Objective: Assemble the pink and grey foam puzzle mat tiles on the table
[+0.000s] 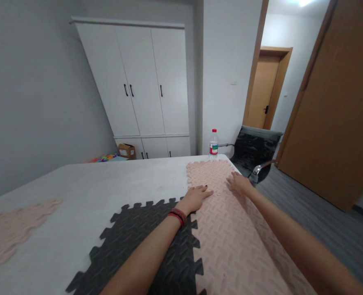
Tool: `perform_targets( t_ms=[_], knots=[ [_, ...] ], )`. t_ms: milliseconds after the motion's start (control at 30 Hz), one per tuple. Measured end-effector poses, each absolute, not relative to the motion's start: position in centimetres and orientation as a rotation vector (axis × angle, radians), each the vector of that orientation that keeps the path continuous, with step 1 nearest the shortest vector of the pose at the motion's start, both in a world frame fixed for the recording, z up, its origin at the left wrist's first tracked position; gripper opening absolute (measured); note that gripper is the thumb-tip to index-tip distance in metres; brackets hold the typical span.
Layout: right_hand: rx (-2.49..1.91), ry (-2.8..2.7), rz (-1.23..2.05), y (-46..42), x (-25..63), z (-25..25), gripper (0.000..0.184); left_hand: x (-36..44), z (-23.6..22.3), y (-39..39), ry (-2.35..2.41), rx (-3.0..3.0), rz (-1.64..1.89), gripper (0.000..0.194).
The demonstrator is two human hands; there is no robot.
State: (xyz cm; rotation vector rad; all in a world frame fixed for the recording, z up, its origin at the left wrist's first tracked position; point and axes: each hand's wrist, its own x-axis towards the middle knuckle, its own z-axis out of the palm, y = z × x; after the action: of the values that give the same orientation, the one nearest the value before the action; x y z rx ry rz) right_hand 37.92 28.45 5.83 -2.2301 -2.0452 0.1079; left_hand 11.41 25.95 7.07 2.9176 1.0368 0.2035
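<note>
My left hand [196, 198], with red cords round its wrist, lies flat with fingers stretched over the left side of the near pink foam mat [224, 241], close to its seam with the far pink foam mat [210, 172]. On the right side of that same seam rests my right hand [237, 182], fingers spread and palm down. A black foam mat [138, 229] with toothed edges lies under my left forearm, its right side against the near pink mat. Neither hand holds anything.
A water bottle [213, 144] with a red cap stands at the table's far edge. Another pink mat [15, 229] lies at the left of the white table [107, 180]. Beyond the right edge is a black chair [251, 147]; a cardboard box [126, 151] sits by the white wardrobe [144, 78].
</note>
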Motion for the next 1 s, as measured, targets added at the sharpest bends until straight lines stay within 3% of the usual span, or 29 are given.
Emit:
perform_targets(
  t_ms=[233, 600, 833, 1000],
  knots=[
    [-2.291, -1.995, 0.229, 29.4, 33.3, 3.2, 0.085, 11.0, 6.0, 27.5, 1.001, 2.823, 0.207, 0.047],
    [-2.269, -1.787, 0.074, 28.7, 33.3, 2.8, 0.084, 11.3, 6.6, 24.2, 1.077, 2.769, 0.27, 0.044],
    [-2.378, -1.625, 0.096, 28.6, 33.4, 2.5, 0.081, 12.5, 5.1, 22.0, 1.201, 2.673, 0.232, 0.075],
    [-2.365, -1.473, -0.103, 28.3, 33.6, 2.0, 0.075, 11.7, 5.3, 22.3, 1.153, 2.635, 0.188, 0.076]
  ],
)
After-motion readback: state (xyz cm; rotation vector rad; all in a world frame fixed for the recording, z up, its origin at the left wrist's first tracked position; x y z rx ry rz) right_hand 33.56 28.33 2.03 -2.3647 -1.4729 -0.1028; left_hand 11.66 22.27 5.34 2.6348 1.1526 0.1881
